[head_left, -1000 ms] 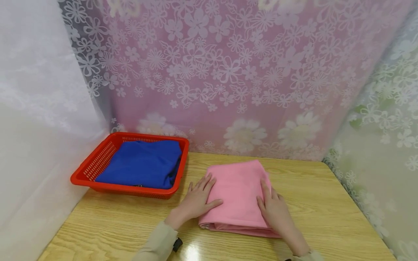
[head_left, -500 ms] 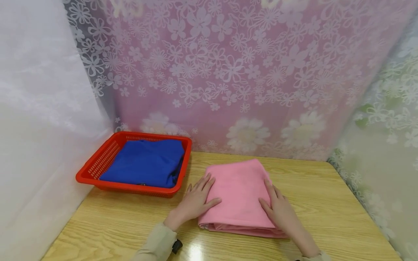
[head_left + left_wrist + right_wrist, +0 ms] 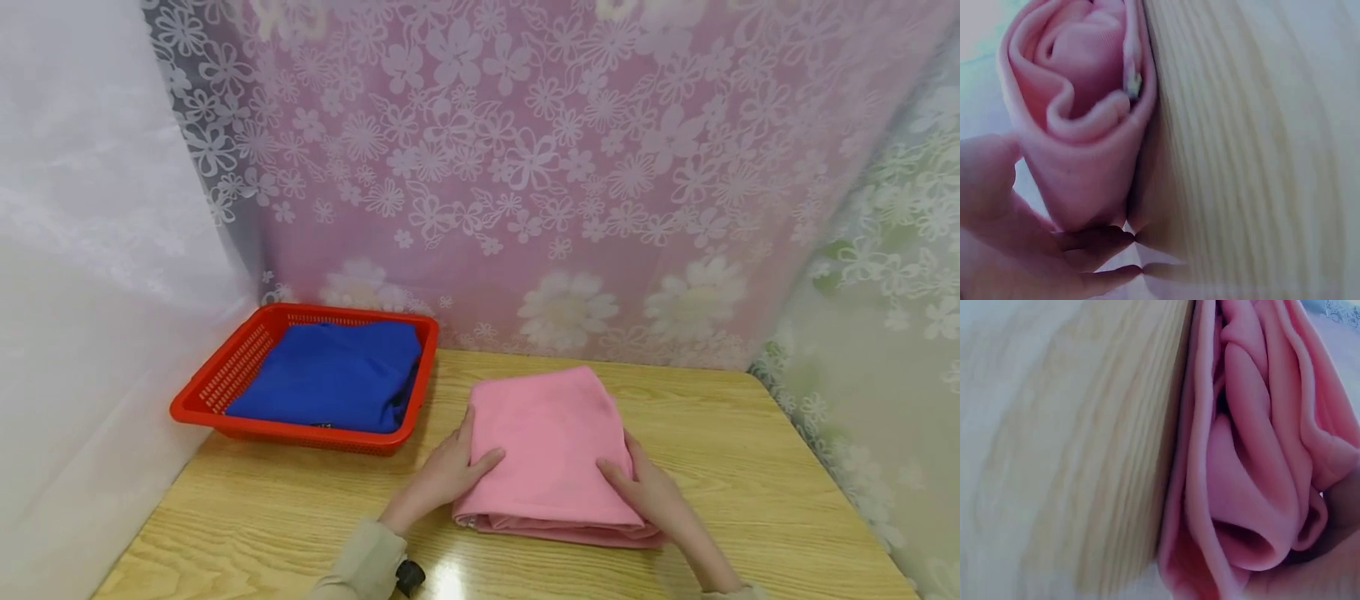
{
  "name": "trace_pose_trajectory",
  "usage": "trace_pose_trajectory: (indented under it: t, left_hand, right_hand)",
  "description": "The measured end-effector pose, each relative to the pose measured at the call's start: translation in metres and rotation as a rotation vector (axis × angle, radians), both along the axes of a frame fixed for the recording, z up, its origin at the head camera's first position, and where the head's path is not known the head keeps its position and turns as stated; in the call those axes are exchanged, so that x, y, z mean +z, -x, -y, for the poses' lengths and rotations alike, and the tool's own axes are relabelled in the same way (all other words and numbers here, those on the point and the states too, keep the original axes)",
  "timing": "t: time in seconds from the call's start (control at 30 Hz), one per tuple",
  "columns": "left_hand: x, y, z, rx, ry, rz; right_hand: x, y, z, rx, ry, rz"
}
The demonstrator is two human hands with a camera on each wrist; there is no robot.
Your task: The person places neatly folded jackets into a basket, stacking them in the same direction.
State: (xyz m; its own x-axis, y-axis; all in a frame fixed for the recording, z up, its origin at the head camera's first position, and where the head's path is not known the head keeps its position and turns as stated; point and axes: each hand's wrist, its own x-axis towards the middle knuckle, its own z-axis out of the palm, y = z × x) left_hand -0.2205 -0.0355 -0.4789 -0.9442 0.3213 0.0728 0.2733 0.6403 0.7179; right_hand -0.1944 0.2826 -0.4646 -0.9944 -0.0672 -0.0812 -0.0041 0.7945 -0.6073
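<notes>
A folded pink garment (image 3: 551,450) lies on the wooden table, its layers stacked and its front edge showing loose folds. My left hand (image 3: 446,473) holds its left side, thumb on top and fingers down along the edge. In the left wrist view, fingertips (image 3: 1113,240) of that hand reach down to the tabletop beside the rounded fold. On the opposite side, my right hand (image 3: 648,492) grips the garment with the thumb over the top; its other fingers are partly hidden behind the edge. The right wrist view shows the bunched inner layers (image 3: 1254,456) close to that hand.
A red plastic basket (image 3: 197,408) stands at the back left with a folded blue garment (image 3: 330,375) inside. Wood-grain tabletop (image 3: 750,475) extends right of the pink garment. A floral curtain (image 3: 525,167) hangs behind the table, with pale sheets on both sides.
Both hands have slid from lying flat on the pink garment's top to its sides, fingers now down past the edges. The right hand has shifted outward to the right.
</notes>
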Motion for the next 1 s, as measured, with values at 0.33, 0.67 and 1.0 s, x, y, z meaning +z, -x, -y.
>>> trace_pose_trajectory:
  t: [0.33, 0.67, 1.0]
  left_hand:
    - [-0.001, -0.004, -0.022, 0.192, -0.193, 0.02]
    - [0.01, -0.012, -0.028, 0.293, -0.258, -0.07]
    - [0.062, -0.014, -0.016, 0.274, -0.281, -0.122]
  right_hand:
    - [0.012, -0.003, 0.01, -0.013, 0.258, 0.051]
    - [0.024, -0.011, 0.022, -0.086, 0.508, 0.051]
    - [0.066, -0.02, 0.04, -0.097, 0.463, -0.081]
